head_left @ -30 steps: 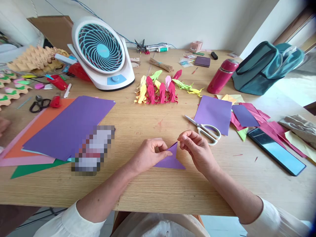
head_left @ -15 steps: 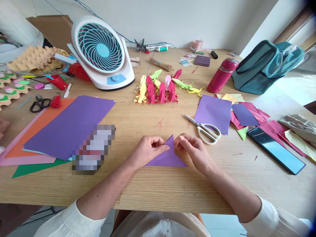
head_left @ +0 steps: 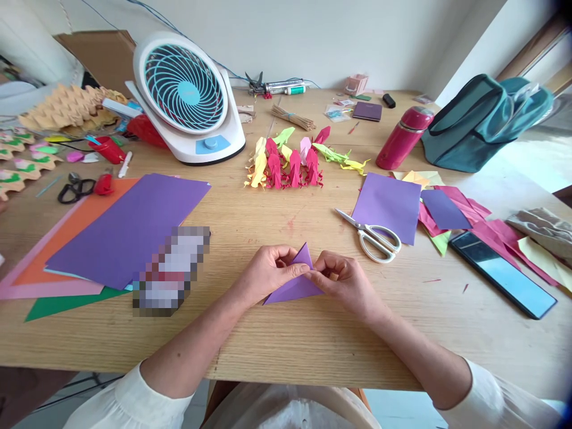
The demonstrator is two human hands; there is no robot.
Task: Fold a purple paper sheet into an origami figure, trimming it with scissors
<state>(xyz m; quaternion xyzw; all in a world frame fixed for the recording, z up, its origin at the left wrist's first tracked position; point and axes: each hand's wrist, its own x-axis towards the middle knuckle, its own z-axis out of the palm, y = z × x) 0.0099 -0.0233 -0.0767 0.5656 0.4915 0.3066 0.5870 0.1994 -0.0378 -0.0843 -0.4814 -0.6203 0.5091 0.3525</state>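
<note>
A purple sheet of paper folded into a triangle point(head_left: 292, 291) is held near the table's front edge, one tip pointing away from me. My left hand point(head_left: 269, 271) pinches it from the left, thumb on top and fingers behind. From the right, my right hand point(head_left: 346, 283) is closed on its right edge, the thumb close to the left thumb. The paper's right corner is hidden by that hand. White-handled scissors point(head_left: 378, 241) lie to the right, partly over a purple square of paper point(head_left: 388, 199).
Several folded paper figures point(head_left: 294, 167) stand behind my hands. A stack of coloured sheets point(head_left: 129, 229) and a fan point(head_left: 185, 98) are at left. Rightward are a phone point(head_left: 503, 274), paper scraps point(head_left: 482, 217), a red bottle point(head_left: 404, 137) and a teal bag point(head_left: 482, 131).
My right hand has moved left and now grips the paper's right side, where it was beside it before. The paper has turned slightly. My left hand keeps its pinch.
</note>
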